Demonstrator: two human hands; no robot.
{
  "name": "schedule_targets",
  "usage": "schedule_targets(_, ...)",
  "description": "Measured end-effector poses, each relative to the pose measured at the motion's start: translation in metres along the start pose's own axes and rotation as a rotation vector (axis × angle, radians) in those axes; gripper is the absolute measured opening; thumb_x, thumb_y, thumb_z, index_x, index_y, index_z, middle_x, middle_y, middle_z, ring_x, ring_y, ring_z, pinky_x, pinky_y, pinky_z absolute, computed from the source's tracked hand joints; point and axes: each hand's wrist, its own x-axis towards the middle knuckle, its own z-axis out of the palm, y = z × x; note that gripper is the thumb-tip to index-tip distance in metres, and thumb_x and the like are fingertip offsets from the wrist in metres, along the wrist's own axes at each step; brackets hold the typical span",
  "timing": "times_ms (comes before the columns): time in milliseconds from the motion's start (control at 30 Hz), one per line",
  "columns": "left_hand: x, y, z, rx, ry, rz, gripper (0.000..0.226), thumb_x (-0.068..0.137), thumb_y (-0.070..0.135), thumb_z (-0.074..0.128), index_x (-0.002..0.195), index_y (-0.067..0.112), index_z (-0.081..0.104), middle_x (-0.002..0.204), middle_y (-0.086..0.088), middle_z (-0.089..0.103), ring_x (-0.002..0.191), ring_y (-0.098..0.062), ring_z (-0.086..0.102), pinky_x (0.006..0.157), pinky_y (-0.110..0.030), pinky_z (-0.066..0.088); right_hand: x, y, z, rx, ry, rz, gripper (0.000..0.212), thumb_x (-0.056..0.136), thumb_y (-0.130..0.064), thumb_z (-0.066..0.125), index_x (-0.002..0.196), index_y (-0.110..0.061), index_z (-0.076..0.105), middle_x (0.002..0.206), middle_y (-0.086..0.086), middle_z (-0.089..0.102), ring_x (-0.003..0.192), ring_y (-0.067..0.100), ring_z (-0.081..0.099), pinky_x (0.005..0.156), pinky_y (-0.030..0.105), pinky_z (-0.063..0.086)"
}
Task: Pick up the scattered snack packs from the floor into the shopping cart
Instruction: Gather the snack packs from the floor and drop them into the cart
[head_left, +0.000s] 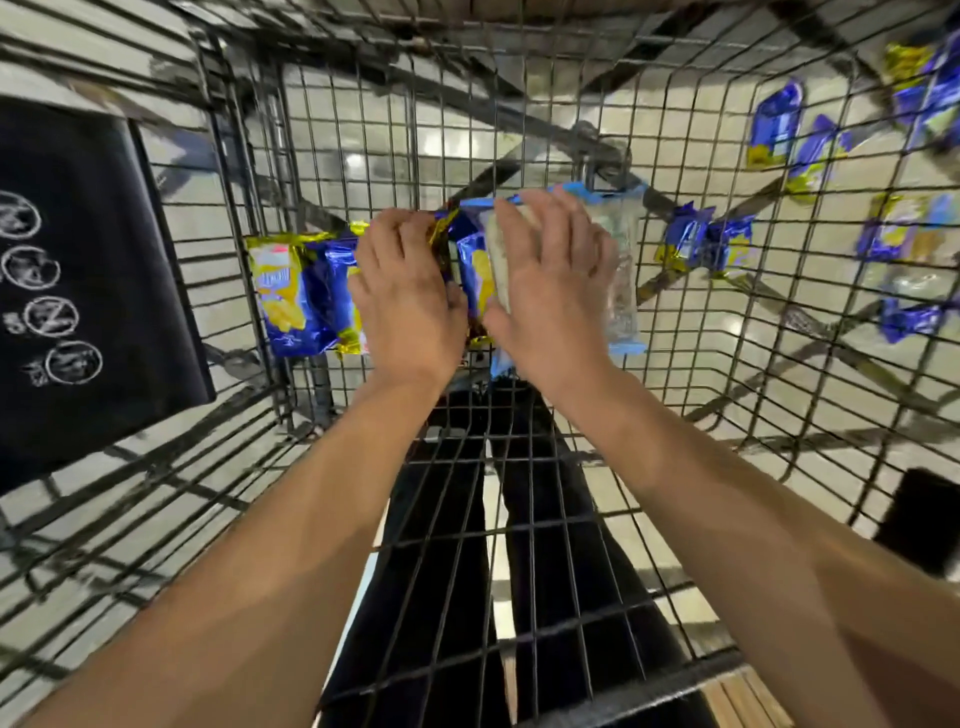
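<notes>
Inside cart (363, 156), hands on packs (296, 296).

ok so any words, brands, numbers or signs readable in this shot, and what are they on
No text reads clearly here.
black seat flap: four white circled prohibition signs, small marks beside them, too blurred to read.
blue and yellow snack pack under the left hand: a brand logo, too blurred to read.
clear light-blue pack under the right hand: no legible print.
</notes>
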Motion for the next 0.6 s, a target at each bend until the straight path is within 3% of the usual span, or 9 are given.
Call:
schedule_targets(167,0.003,-0.002,0.009,0.019,-0.038,-0.013,0.061,0.077,0.014,0.065,0.134,0.011,0.045,0.143,-0.009,0.041,0.131,-0.029,0.035,0.095,-0.043,0.035,0.01,-0.003,0.004,-0.022,0.056,-0.011,0.087,0.071,-0.029,0.079,0.147,-0.017,0.038,0.151,0.01,0.036,0.144,0.031,0.023,0.112,0.05,0.025)
schedule_targets(400,0.003,-0.002,0.0,-0.043,-0.14,-0.038,0.066,0.083,0.026,0.065,0.142,0.016,0.036,0.151,-0.007,0.027,0.141,-0.027,0.023,0.108,-0.047,0.027,0.005,-0.006,0.0,0.002,0.047,0.004,0.088,0.073,-0.033,0.079,0.148,-0.019,0.036,0.154,0.013,0.03,0.145,0.031,0.021,0.116,0.053,0.021)
schedule_targets(600,-0.027,0.011,-0.059,-0.045,-0.098,0.031,0.061,0.086,0.025,0.063,0.141,0.012,0.042,0.149,-0.009,0.035,0.14,-0.029,0.027,0.109,-0.05,0.034,-0.017,-0.022,-0.048,0.05,0.034,-0.002,0.08,0.08,-0.032,0.069,0.15,-0.017,0.033,0.155,0.011,0.032,0.147,0.029,0.02,0.121,0.051,0.015)
